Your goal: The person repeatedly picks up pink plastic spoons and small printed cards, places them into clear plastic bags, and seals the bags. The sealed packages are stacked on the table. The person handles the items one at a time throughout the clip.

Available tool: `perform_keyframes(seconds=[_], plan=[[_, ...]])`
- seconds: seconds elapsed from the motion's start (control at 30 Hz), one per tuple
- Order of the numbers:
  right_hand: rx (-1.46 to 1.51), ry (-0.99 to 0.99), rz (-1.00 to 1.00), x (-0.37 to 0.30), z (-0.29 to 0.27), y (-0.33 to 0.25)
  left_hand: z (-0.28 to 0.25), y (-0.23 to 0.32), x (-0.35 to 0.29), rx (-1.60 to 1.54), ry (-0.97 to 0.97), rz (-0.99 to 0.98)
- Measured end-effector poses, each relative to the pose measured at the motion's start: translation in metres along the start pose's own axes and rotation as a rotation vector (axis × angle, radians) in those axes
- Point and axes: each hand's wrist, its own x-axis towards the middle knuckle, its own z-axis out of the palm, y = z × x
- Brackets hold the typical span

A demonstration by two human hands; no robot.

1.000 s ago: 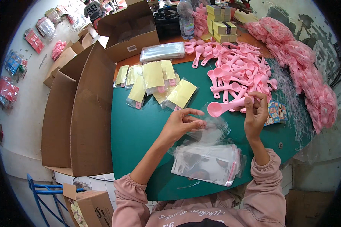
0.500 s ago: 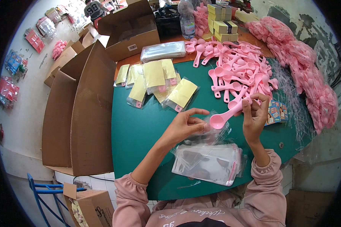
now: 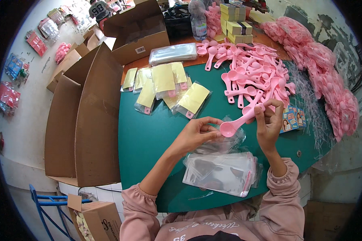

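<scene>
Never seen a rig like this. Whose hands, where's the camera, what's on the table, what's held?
No robot: these are a person's bare hands. The view comes from the left of two head-worn fisheye cameras looking down, so straight edges bend near the rim. The right hand holds a pink plastic measuring spoon by its handle. The left hand is at a crumpled clear plastic bag; its grip is unclear. On the green tabletop lie a flat clear plastic bag stack, a pink plastic spoon heap and clear packets with yellow cards.
</scene>
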Motion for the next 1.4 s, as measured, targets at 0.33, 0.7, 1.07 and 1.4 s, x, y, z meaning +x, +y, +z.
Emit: perform_keyframes(seconds=[0.33,0.7,1.07,1.4], plan=[[0.06,-0.119,0.188,-0.005,0.007,-0.006,0.005,0.005,-0.004,0.053,-0.094,0.042],[-0.015,-0.485,-0.055,0.002,-0.001,-0.012,0.007,0.023,-0.011,-0.016,-0.046,0.138],[-1.411,-0.048,0.307,0.018,-0.114,-0.025,0.003,0.037,-0.015,-0.147,0.101,0.119],[-1.041,0.014,0.219,0.024,-0.089,-0.05,-0.001,0.029,-0.014,-0.129,-0.023,0.18]])
